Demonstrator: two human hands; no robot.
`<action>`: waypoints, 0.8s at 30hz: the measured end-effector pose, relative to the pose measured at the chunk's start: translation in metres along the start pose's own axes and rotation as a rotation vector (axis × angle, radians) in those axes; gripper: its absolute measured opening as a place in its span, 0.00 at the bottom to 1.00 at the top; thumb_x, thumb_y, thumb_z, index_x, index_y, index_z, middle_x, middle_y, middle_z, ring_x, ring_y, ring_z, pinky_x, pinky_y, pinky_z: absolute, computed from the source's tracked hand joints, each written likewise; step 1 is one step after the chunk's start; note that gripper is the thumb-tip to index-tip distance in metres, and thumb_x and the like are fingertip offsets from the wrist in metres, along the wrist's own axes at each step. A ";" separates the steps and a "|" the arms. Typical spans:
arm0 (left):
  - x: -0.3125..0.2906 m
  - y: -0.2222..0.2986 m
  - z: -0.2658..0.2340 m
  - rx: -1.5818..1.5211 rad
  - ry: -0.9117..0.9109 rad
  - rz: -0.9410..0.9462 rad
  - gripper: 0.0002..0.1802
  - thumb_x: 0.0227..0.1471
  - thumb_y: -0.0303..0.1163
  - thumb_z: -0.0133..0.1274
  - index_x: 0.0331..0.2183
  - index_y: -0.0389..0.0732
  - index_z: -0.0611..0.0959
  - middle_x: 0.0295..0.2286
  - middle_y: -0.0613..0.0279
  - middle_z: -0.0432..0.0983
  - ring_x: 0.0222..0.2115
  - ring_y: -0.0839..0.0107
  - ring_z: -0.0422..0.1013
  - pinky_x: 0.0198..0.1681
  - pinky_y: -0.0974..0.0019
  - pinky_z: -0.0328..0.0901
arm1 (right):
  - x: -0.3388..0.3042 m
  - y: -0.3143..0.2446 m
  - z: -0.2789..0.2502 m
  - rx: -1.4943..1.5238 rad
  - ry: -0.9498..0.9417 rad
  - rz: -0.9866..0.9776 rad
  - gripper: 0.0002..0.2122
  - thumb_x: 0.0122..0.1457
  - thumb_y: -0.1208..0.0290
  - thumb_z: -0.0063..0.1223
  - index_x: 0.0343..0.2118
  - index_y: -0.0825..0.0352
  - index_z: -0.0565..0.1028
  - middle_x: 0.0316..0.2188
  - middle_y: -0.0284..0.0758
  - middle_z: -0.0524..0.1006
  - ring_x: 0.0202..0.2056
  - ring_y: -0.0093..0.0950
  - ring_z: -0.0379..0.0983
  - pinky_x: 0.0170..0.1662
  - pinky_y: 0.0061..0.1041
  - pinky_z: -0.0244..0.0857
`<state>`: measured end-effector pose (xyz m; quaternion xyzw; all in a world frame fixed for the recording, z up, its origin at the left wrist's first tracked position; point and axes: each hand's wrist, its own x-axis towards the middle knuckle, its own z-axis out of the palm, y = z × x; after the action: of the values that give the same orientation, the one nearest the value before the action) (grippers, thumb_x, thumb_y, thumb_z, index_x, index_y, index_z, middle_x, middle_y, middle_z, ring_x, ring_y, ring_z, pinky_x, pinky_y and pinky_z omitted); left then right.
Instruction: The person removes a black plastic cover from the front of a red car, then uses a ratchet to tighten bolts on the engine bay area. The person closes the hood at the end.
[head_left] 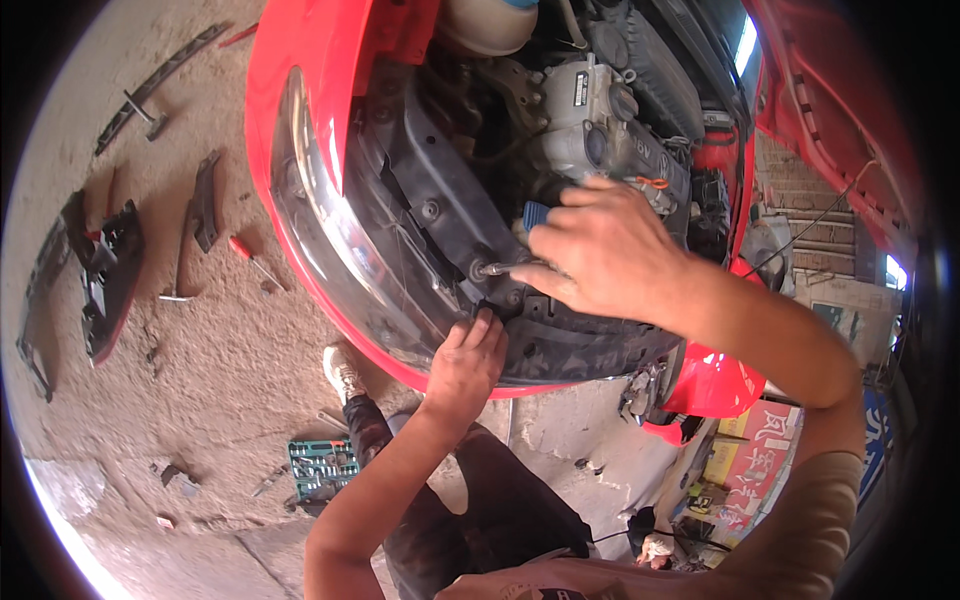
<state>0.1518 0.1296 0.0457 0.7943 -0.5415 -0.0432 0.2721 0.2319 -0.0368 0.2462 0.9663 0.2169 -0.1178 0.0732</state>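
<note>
"Tool (pixel 497 269) is in the right hand (pixel 612 250), and its tip seems to meet a bolt (pixel 477 270). What do the fingers do?"

"They curl over, with the thumb by the tool. Their tips hide, so I can't tell how hard they pinch."

"And the left hand (pixel 465 365)?"

"Its fingers sit close together at the edge of the black panel (pixel 425 165), near the bolt. I can't tell if they pinch it."

"What could go wrong?"

"If the tool leans, it may slip off and bump the left fingers, as they're so near. A loose bolt could roll off and fall down by the engine (pixel 570 135), where it's dark."

"And farther off?"

"A green box (pixel 322 470) is on the floor (pixel 235 400) near a leg (pixel 368 425). One step back could kick it."
</note>
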 end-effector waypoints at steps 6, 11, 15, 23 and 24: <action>-0.002 -0.004 0.009 -0.034 0.062 0.011 0.28 0.39 0.37 0.60 0.45 0.35 0.81 0.49 0.55 0.74 0.56 0.60 0.64 0.54 0.60 0.61 | 0.003 0.011 0.009 0.041 0.095 -0.353 0.13 0.48 0.65 0.63 0.13 0.61 0.72 0.15 0.31 0.73 0.25 0.29 0.71 0.36 0.31 0.64; -0.002 -0.003 0.009 -0.015 0.063 0.017 0.30 0.37 0.36 0.63 0.45 0.35 0.81 0.49 0.55 0.74 0.56 0.61 0.64 0.55 0.59 0.61 | -0.003 -0.003 0.015 0.104 0.113 -0.028 0.15 0.50 0.65 0.60 0.11 0.62 0.73 0.11 0.35 0.73 0.19 0.35 0.71 0.34 0.33 0.65; -0.002 -0.003 0.008 -0.031 0.056 0.020 0.31 0.36 0.37 0.64 0.45 0.35 0.82 0.49 0.55 0.74 0.55 0.61 0.65 0.55 0.59 0.61 | -0.005 -0.020 0.010 0.083 0.027 0.270 0.14 0.52 0.66 0.60 0.13 0.63 0.74 0.13 0.37 0.74 0.21 0.39 0.74 0.32 0.37 0.66; 0.001 -0.012 0.004 -0.006 0.071 0.096 0.26 0.40 0.35 0.60 0.44 0.35 0.82 0.47 0.56 0.75 0.54 0.61 0.66 0.52 0.60 0.63 | -0.008 -0.008 0.009 -0.001 0.081 0.146 0.14 0.55 0.58 0.62 0.20 0.64 0.80 0.20 0.38 0.79 0.29 0.35 0.78 0.42 0.35 0.70; 0.001 -0.014 0.003 -0.005 0.069 0.107 0.25 0.41 0.35 0.60 0.44 0.35 0.82 0.47 0.56 0.75 0.54 0.62 0.66 0.52 0.60 0.63 | -0.004 0.005 0.004 -0.034 0.098 -0.096 0.11 0.50 0.62 0.62 0.19 0.62 0.78 0.22 0.32 0.78 0.34 0.28 0.75 0.45 0.31 0.69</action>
<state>0.1629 0.1315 0.0368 0.7643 -0.5736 -0.0027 0.2946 0.2295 -0.0436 0.2441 0.9580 0.2682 -0.0700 0.0732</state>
